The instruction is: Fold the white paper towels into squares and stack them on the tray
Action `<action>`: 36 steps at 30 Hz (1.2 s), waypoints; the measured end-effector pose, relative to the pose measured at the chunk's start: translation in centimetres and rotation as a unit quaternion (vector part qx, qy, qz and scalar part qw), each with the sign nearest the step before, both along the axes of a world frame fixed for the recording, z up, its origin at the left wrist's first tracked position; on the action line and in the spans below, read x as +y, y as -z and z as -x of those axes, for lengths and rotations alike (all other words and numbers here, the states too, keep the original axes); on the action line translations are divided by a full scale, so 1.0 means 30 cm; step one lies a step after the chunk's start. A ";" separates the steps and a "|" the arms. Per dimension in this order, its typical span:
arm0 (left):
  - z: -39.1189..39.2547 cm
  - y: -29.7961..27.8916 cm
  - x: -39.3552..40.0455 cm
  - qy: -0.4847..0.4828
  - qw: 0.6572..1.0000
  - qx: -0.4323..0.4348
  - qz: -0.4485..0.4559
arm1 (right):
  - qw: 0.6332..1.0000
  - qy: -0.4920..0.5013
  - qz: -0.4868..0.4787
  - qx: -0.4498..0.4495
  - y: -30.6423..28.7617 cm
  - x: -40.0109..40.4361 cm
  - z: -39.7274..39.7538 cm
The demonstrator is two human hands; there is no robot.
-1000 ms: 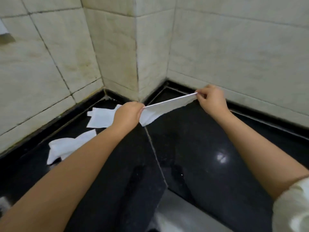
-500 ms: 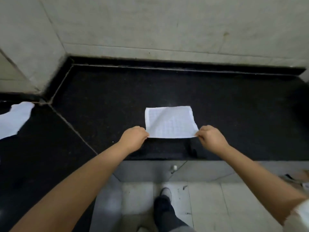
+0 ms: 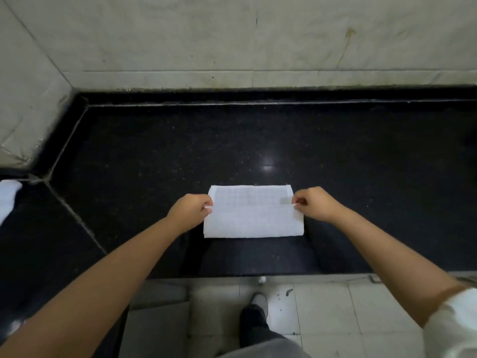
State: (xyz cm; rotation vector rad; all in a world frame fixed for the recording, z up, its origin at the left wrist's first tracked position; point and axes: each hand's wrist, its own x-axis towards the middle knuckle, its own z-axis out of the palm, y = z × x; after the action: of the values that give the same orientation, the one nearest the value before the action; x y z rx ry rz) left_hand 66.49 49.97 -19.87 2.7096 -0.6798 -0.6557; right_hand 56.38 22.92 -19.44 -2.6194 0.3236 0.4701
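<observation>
Near the front edge of a black polished stone countertop [image 3: 335,156], left hand [image 3: 192,209] and right hand [image 3: 316,204] pinch opposite corners of a white quilted paper towel [image 3: 253,219], drawing one layer over to fold it.

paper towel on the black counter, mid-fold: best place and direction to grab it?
Grip the paper towel at the two ends of its folded-over flap, pinching in from either side, much as the left hand and right hand do now. It lies flat on the counter, so only that raised flap edge gives fingers purchase.
</observation>
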 end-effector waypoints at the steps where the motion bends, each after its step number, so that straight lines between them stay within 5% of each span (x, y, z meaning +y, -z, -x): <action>1: -0.021 0.005 -0.018 -0.016 1.000 -0.013 0.003 | 1.000 0.011 0.000 -0.012 0.010 -0.009 -0.032; 11: -0.164 0.100 -0.140 -0.057 0.996 -0.057 -0.036 | 0.997 0.049 0.027 -0.048 0.140 -0.056 -0.187; 24: -0.187 0.141 -0.120 0.085 0.991 -0.084 -0.052 | 0.994 -0.023 0.110 -0.012 0.159 -0.046 -0.180; 28: -0.240 0.027 -0.100 0.119 0.972 -0.194 0.060 | 0.983 -0.006 0.096 -0.155 0.039 -0.079 -0.177; 32: -0.271 -0.103 -0.059 0.193 0.917 -0.322 0.132 | 0.923 0.005 0.110 -0.369 -0.094 -0.075 -0.135; 36: -0.234 -0.071 -0.024 0.204 0.905 -0.350 0.128 | 0.903 0.024 0.125 -0.410 -0.021 -0.027 -0.057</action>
State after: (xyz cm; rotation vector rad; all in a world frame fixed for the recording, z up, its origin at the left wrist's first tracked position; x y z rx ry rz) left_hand 73.50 49.26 -17.74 2.5235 -1.4074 0.3652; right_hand 58.09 22.10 -18.80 -2.7598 0.1657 -0.7388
